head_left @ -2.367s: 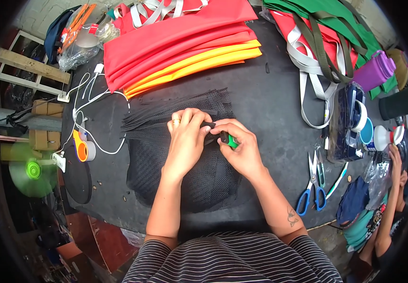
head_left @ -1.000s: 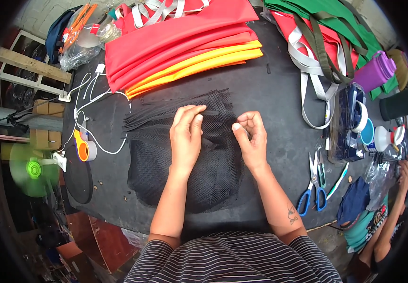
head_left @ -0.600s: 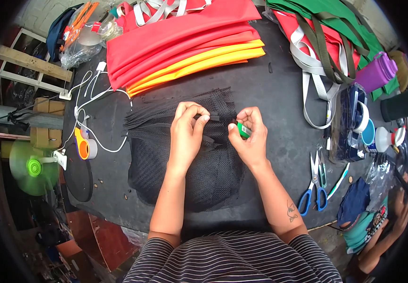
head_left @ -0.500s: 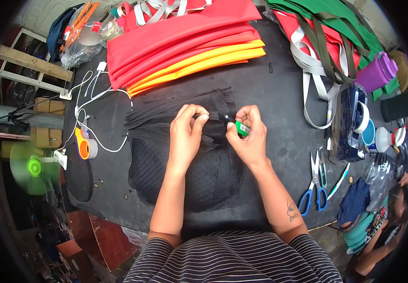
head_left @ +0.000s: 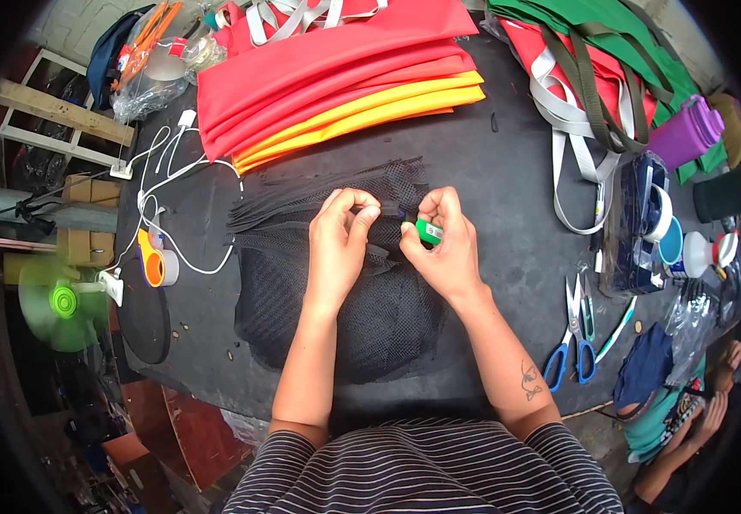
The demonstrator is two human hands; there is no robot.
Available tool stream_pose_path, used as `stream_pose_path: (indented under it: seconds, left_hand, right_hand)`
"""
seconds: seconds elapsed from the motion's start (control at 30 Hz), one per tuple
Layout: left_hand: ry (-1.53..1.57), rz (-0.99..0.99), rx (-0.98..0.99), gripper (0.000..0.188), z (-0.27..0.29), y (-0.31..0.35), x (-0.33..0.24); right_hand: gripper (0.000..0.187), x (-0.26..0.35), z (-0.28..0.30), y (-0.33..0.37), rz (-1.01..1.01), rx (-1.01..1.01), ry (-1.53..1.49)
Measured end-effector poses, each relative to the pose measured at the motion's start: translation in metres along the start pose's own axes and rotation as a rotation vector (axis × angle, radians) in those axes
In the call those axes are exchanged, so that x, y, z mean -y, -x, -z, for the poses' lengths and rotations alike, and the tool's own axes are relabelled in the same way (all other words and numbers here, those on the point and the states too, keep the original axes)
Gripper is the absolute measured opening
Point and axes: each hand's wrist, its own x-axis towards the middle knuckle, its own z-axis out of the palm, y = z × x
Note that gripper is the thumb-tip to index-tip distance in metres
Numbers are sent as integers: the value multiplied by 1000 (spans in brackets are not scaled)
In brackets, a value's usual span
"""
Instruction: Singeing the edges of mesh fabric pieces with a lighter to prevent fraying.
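Black mesh fabric (head_left: 345,330) lies on the dark table before me, its upper edge gathered into folds. My left hand (head_left: 339,244) is closed in a pinch over the upper part of the mesh, holding a short dark strip that points right. In my right hand (head_left: 449,253) is a green lighter (head_left: 428,231), gripped between thumb and fingers. The lighter's top end is right at the tip of the strip, where a small bluish spot shows. Whether the two touch I cannot tell.
Folded red and yellow-orange bags (head_left: 340,86) are stacked at the back. Blue-handled scissors (head_left: 571,330) lie on the right, near a plastic-wrapped dark case (head_left: 630,231). A white cable (head_left: 152,197) and tape dispenser (head_left: 156,264) are left, by a green fan (head_left: 64,300). Another person's hand (head_left: 713,415) shows lower right.
My right hand has shifted slightly left with the lighter, closer to my left hand. The left hand keeps its pinch. The other person's arms at lower right have moved.
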Motion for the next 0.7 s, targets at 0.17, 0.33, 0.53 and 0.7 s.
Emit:
stream_pose_path:
  seconds: [0.17,0.33,0.53,0.7]
  left_hand:
    - [5,-6,-2,6,2,1,0]
    - [1,34,20,7,-1,4,-13]
    - [-651,-424,-94,14,-2,-4,-2]
    - [-398,-324,-159,8,-5,-10,18]
  right_hand:
    - [36,14,3,-2,42,17,29]
    - [13,12,-7,-6,126,-7,-34]
    - [9,9,-10,0,194,44,-69]
    - [26,7,-1,-3,114,-8,-25]
